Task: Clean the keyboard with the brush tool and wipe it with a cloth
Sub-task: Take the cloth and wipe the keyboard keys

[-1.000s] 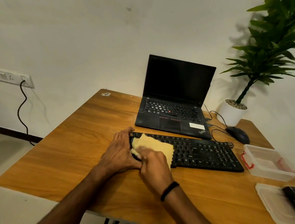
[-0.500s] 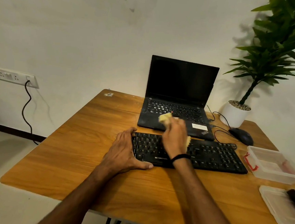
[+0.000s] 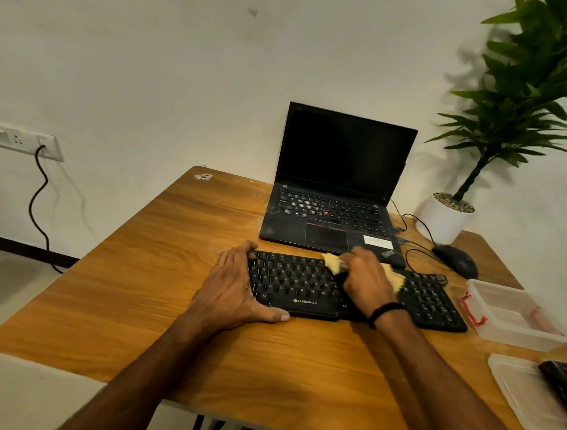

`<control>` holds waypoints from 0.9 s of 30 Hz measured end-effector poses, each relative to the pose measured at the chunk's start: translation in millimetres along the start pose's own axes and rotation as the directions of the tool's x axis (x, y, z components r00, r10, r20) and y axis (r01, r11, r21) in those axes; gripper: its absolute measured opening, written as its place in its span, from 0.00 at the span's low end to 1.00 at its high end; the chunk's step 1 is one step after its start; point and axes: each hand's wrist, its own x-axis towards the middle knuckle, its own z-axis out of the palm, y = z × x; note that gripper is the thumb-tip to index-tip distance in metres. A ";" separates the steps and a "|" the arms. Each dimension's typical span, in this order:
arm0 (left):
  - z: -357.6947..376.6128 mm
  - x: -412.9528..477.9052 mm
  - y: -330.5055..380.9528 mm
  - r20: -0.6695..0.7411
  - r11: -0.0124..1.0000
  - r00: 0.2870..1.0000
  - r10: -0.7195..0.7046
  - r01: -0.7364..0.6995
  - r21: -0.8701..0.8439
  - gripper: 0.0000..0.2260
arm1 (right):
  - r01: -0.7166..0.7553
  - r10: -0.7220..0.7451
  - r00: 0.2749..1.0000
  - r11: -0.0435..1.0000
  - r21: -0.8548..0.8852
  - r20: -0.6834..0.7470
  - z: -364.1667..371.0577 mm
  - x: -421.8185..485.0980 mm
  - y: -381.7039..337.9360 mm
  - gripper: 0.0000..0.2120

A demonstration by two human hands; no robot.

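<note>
Standing by a white wall [image 3: 151,66], the wooden table [image 3: 113,303] bears a black keyboard [image 3: 296,284]; right hand [image 3: 367,284] clutches a crumpled yellow cloth [image 3: 332,263], left hand [image 3: 234,289] rests flat beside that grip.

Keyboard [image 3: 297,281]: black, full-size, white "ZEBRONICS" print on front edge. Lies flat on wooden worktop [image 3: 166,290]; left hand [image 3: 234,289] rests over its left end, thumb along the front edge.

Cloth [image 3: 332,262]: pale yellow, bunched, gripped in right hand [image 3: 367,284] over the keyboard's middle rows. Crumpled ends stick out on both sides of the hand.
</note>
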 end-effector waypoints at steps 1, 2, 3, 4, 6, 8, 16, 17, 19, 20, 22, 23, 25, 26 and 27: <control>0.1 0.1 0.1 0.012 1.000 1.000 0.000 0.000 -0.002 0.63 | -0.061 0.061 0.998 0.998 0.002 -0.002 -4.6 -3.2 12.2 0.07; 0.1 0.1 0.0 0.017 1.000 1.000 -0.002 0.003 -0.008 0.64 | -0.113 0.113 0.993 0.994 0.001 -0.013 -7.4 -5.3 20.4 0.06; -0.1 0.1 -0.2 0.020 1.000 1.000 -0.006 0.006 -0.015 0.64 | -0.154 0.154 0.988 0.988 0.001 -0.028 -8.5 -6.5 23.2 0.06; 0.1 0.2 -0.1 0.024 1.000 1.000 -0.007 0.007 -0.021 0.64 | -0.188 0.189 0.981 0.982 0.014 -0.040 -7.6 -6.3 23.2 0.05; 0.3 0.2 0.3 0.032 0.999 0.999 -0.007 0.008 -0.031 0.63 | -0.251 0.255 0.966 0.965 0.080 -0.035 -5.2 -2.3 12.0 0.06; 0.1 0.6 0.8 0.036 0.999 0.999 -0.012 0.013 -0.032 0.64 | -0.298 0.308 0.951 0.936 0.187 -0.029 -2.0 6.3 -8.9 0.06; 1.9 -2.1 -0.2 -0.010 1.000 1.000 0.000 0.000 -0.027 0.63 | -0.034 0.034 0.999 0.944 0.330 0.004 20.4 3.9 -86.8 0.14; 1.6 -2.7 -0.6 -0.014 0.999 1.000 0.001 -0.001 -0.033 0.62 | -0.021 0.017 1.000 0.951 0.309 0.017 16.9 2.6 -75.2 0.16; 0.8 -2.2 -2.0 -0.018 0.999 1.000 0.003 -0.004 -0.035 0.62 | -0.048 0.038 0.998 0.978 0.204 0.052 7.6 2.5 -42.0 0.16; 0.9 -1.0 -2.4 -0.014 0.999 1.000 0.004 -0.005 -0.031 0.62 | -0.094 0.086 0.994 0.985 0.143 0.064 2.4 2.7 -24.3 0.15; 1.7 0.4 -2.5 -0.008 1.000 1.000 0.000 0.000 -0.023 0.63 | -0.186 0.181 0.981 0.979 0.081 0.067 -6.5 1.7 -0.5 0.12; 1.6 0.8 -2.4 -0.007 1.000 1.000 -0.003 0.003 -0.021 0.64 | -0.194 0.189 0.980 0.977 0.083 0.062 -7.1 1.3 1.8 0.11; 1.8 2.1 -1.9 0.005 1.000 1.000 0.001 -0.001 -0.015 0.64 | -0.147 0.139 0.988 0.982 0.122 0.074 -3.5 -4.0 -9.9 0.12; 2.1 1.8 -1.8 0.009 1.000 1.000 0.002 -0.001 -0.015 0.64 | -0.124 0.113 0.990 0.981 0.147 0.078 -0.4 -7.7 -17.9 0.12; 1.8 1.4 -1.8 0.010 1.000 1.000 0.001 -0.001 -0.018 0.63 | -0.108 0.097 0.992 0.980 0.165 0.075 2.9 -10.0 -24.9 0.12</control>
